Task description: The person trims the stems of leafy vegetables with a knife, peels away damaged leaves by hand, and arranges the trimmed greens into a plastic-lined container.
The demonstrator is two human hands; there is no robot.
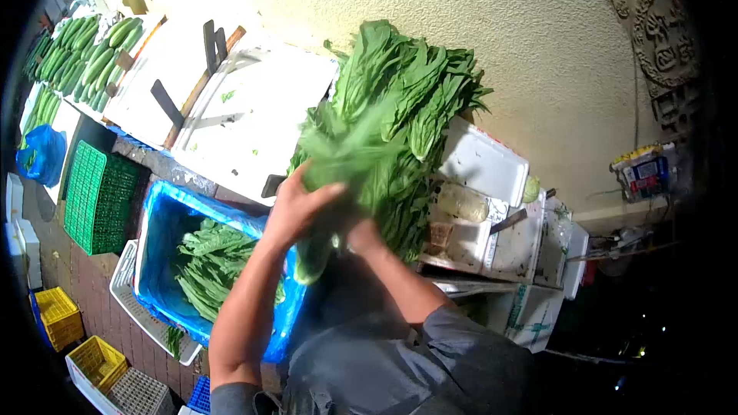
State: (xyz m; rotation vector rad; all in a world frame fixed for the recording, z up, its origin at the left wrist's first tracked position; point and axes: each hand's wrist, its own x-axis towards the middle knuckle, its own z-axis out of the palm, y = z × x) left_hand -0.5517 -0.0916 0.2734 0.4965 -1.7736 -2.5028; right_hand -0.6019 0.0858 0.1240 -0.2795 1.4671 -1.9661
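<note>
A bunch of long-leaved lettuce (350,150), smeared by motion, is in my left hand (304,204), which is closed around it in front of my chest. Its pale stalk end (311,260) points down toward me. My right hand (360,234) is close against the lower part of the bunch, but its fingers are blurred and partly hidden, so its grip is unclear. Just beyond both hands, a big pile of the same lettuce (427,100) leans against the wall. Below and left, more lettuce (211,261) lies in a crate lined with blue plastic (157,207).
White boards (254,119) with leaf scraps stretch left toward rows of cucumbers (100,61). A green basket (92,200) and yellow crates (58,315) stand on the brick floor. White foam trays (484,165) sit right of the pile, below the textured wall (530,46).
</note>
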